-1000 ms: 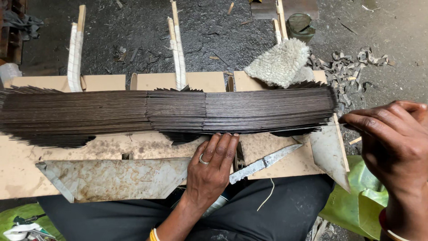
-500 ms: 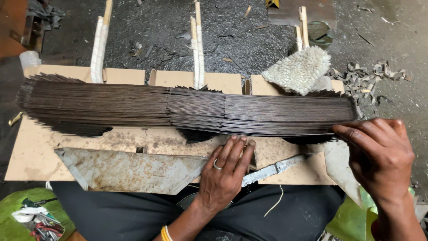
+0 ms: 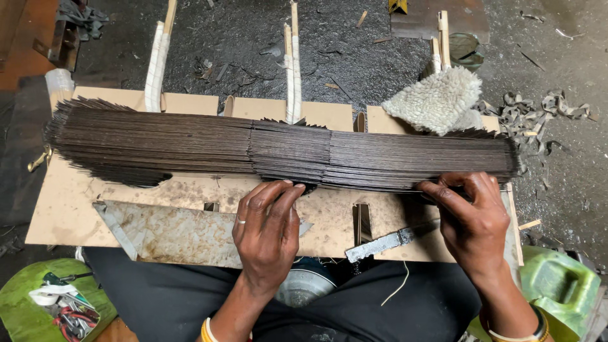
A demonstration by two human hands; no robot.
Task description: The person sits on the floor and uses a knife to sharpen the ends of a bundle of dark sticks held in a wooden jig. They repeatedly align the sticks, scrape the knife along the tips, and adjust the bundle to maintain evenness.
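**A:** What's lying across the board?

**B:** A long dark bundle of thin strips, packed side by side and running nearly the whole width of the tan bench. It sits along the far half, with its left end fanned a little past the edge.

**A:** And the hands?

**B:** The left hand lies palm down near the middle, fingers held close together, the tips touching the near edge of the bundle. There is a ring on one finger. The right hand is at the bundle's right end, fingers curled and pinching the near edge of the strips there.

**A:** Anything under them?

**B:** A flat, worn metal sheet lies on the bench just left of the left hand. A knife with a pale blade lies between the two hands, its far end hidden under the right hand.

**A:** Behind the bundle?

**B:** Three upright wooden stakes wrapped in white rise from the far edge, and a woolly cream pad rests at the far right, touching the bundle. A green plastic can stands low at the right, beside the person's knee
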